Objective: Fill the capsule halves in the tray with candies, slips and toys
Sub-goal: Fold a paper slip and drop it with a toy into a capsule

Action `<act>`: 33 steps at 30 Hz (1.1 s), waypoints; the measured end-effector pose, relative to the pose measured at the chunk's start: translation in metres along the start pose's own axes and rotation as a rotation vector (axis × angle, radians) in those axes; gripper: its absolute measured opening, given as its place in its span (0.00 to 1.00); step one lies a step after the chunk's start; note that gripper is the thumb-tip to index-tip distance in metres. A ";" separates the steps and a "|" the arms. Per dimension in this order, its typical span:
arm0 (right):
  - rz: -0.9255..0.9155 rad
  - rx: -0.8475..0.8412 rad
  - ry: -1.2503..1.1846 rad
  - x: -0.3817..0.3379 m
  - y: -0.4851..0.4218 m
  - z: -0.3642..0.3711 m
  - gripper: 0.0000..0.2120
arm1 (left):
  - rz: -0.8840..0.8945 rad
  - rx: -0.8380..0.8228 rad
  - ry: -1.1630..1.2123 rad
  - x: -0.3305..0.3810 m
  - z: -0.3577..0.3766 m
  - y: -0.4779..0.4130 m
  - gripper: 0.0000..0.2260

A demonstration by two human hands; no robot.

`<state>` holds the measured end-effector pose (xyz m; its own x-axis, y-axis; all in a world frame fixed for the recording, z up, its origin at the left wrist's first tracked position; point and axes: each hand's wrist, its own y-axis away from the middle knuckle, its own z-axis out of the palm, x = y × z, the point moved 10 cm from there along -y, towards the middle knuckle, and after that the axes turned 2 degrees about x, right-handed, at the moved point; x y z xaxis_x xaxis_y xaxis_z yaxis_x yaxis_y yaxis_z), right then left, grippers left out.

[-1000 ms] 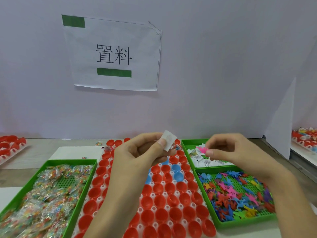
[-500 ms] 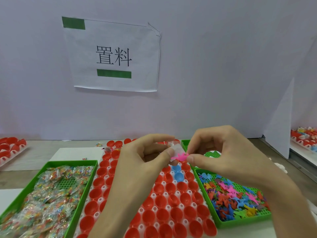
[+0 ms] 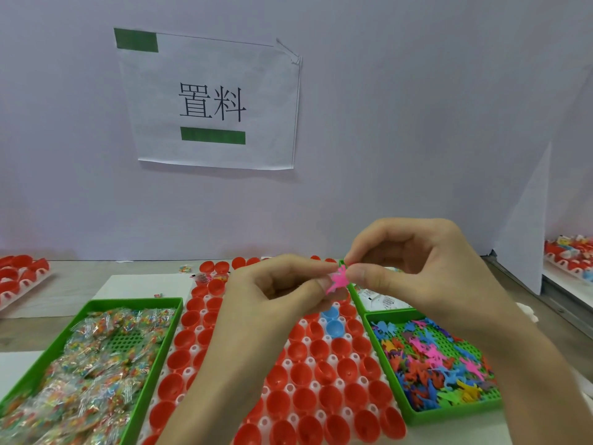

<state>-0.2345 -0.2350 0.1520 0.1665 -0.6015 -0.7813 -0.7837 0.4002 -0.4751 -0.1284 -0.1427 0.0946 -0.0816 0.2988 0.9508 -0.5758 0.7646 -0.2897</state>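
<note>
Both hands meet above the far part of the white tray [image 3: 308, 359] of red capsule halves [image 3: 330, 396], with two blue halves [image 3: 333, 327] among them. My right hand [image 3: 417, 277] pinches a small pink toy [image 3: 338, 281] between thumb and forefinger. My left hand [image 3: 272, 297] has its thumb and forefinger curled against the same toy; the white slip it held earlier is hidden behind the fingers. Wrapped candies fill a green tray [image 3: 154, 358] on the left. Colourful toys [image 3: 433, 358] lie in a green tray on the right, with white slips [image 3: 382, 300] in another behind it.
A few far capsule halves [image 3: 205, 279] hold items. A paper sign [image 3: 211, 101] hangs on the white back wall. More red capsule trays sit at the far left [image 3: 19, 277] and far right [image 3: 571, 255]. A loose candy [image 3: 184, 268] lies on the table.
My right hand carried the pink toy from the slip tray leftward to my left hand. The white slip, clearly seen a second ago, is now covered by the fingers and toy.
</note>
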 end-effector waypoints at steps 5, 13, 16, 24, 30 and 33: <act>-0.008 0.065 0.020 0.001 0.000 -0.005 0.03 | -0.145 -0.028 0.313 -0.010 0.008 0.002 0.11; -0.007 0.113 0.042 0.000 0.000 -0.006 0.05 | -0.241 0.037 0.440 -0.023 0.010 0.005 0.10; -0.007 0.111 0.036 0.000 0.000 -0.006 0.06 | -0.291 0.036 0.471 -0.028 0.012 0.005 0.12; -0.008 0.211 0.006 0.002 0.000 -0.018 0.04 | -0.364 0.038 0.613 -0.035 0.020 0.003 0.11; -0.012 0.194 0.027 0.002 -0.001 -0.013 0.04 | -0.248 0.108 0.586 -0.030 0.010 0.007 0.12; -0.007 0.173 0.057 0.004 -0.002 -0.010 0.05 | -0.188 0.127 0.510 -0.025 0.005 0.007 0.13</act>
<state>-0.2382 -0.2449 0.1539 0.1335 -0.6407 -0.7561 -0.6672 0.5061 -0.5466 -0.1343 -0.1480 0.0691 0.4178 0.4266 0.8022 -0.6386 0.7659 -0.0747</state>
